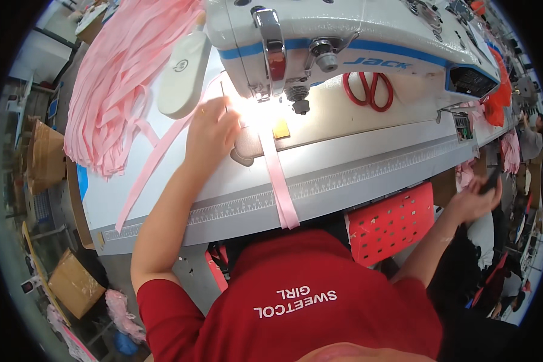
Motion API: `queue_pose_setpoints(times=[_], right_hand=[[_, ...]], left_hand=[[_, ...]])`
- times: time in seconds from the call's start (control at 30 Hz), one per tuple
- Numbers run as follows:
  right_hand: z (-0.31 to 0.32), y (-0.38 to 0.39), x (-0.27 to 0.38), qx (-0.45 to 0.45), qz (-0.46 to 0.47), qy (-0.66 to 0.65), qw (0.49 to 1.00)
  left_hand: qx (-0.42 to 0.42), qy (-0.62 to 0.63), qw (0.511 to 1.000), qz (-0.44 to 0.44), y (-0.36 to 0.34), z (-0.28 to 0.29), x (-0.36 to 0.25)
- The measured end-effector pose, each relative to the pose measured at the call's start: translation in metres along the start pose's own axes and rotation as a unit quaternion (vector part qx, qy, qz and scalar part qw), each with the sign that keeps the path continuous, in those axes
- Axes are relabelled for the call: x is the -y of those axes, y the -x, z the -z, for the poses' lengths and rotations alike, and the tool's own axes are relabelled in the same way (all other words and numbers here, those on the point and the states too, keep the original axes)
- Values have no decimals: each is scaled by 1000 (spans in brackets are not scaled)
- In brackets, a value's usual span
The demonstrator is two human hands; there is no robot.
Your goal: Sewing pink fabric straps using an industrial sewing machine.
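your left hand [208,130] pinches the soft, limp pink strip [279,175] by the needle, right hand [473,199] curled around something dark off the bench [344,163]; hold the strip flat near the foot.

Glossy pink satin-like ribbon [279,181], smooth matt white table [356,163], shiny metal lever [273,42]

White sewing table [368,163] with ruler strip along near edge, white sewing machine [344,36] far centre, pink strip [280,181] trailing over near edge, pink strip bundle [123,78] far left, red scissors [368,90] right.
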State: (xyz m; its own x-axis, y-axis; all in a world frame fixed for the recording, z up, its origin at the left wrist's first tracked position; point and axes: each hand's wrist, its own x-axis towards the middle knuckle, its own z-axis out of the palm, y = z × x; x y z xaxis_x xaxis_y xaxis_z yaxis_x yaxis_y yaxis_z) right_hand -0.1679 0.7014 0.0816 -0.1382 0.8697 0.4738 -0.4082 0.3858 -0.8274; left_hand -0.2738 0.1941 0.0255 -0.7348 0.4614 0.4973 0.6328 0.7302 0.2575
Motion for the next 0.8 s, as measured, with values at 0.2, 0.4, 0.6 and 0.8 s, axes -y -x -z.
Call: queue_pose_setpoints(times=[0.2,0.4,0.6,0.8], right_hand=[[33,105,62,246,157,-163,942],[-44,194,100,813,8,-99,573],[-82,255,111,752,294,-200,555],[-120,242,97,710,373,-173,572]], left_hand=[[51,311,948,-51,15,33,-97],[90,693,714,42,43,26,-152],[-175,679,610,370,80,76,-126],[-63,211,844,489,147,156,-38]])
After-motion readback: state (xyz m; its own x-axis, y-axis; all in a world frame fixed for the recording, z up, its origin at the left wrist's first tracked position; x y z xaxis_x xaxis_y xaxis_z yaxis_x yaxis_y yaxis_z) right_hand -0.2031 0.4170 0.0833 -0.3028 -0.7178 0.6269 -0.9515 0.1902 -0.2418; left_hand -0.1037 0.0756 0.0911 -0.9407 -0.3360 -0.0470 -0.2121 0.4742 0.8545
